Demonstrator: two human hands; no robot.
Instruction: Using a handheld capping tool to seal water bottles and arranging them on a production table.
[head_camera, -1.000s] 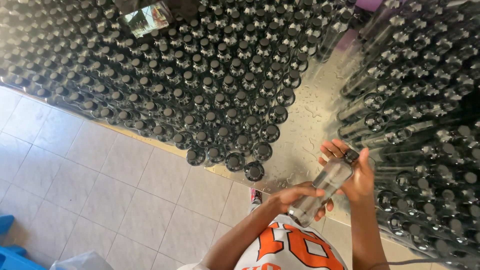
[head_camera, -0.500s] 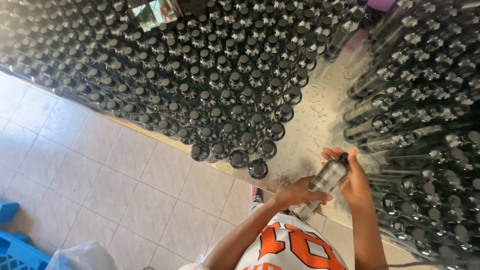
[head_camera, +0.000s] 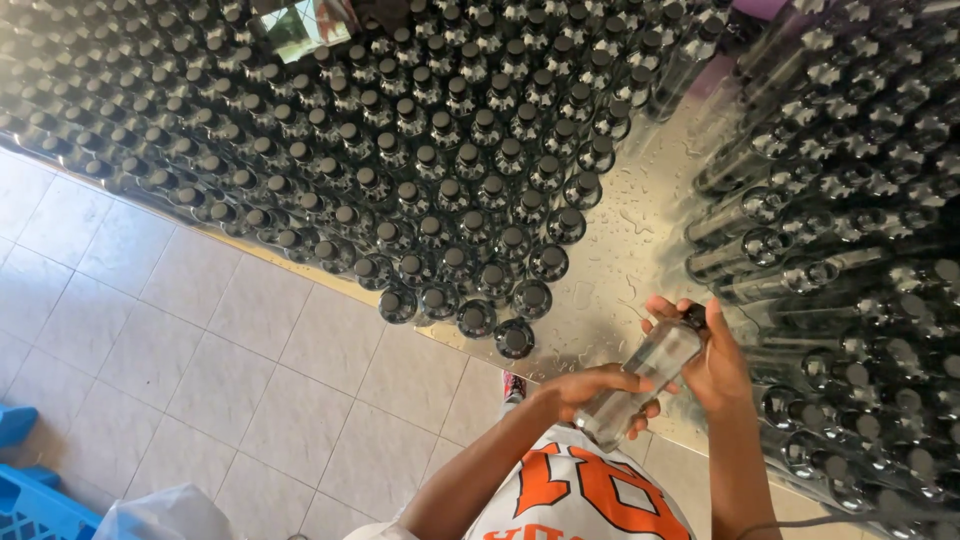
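Clear bottle (head_camera: 640, 385) located lower right of centre in the frame, held above the edge of a wet metal table (head_camera: 620, 260). Long axis diagonal: black cap (head_camera: 693, 317) pointing to the upper right, base pointing to the lower left, toward the orange-and-white shirt (head_camera: 580, 495). Bottle tilted, not upright.

Left hand (head_camera: 595, 385) wrapped around the lower body of the bottle, fingers closed on the glass or plastic wall; material not determinable from this view. Right hand (head_camera: 715, 355) clamped over the cap end, thumb and fingers curled around the cap. Both hands in contact with the bottle, close together, one at each end.

Upper left and centre of the frame: dense block of capped bottles (head_camera: 400, 170) standing upright in rows on the table, nearest row just above the left hand. Right side of the frame: second mass of bottles (head_camera: 850, 230), appearing slanted owing to lens distortion, just beside the right hand. Bare wet strip of table between the two groups.

Lower left: tiled floor (head_camera: 200, 380), blue crate (head_camera: 30, 500) in the corner, pale bag (head_camera: 165, 515) beside it.
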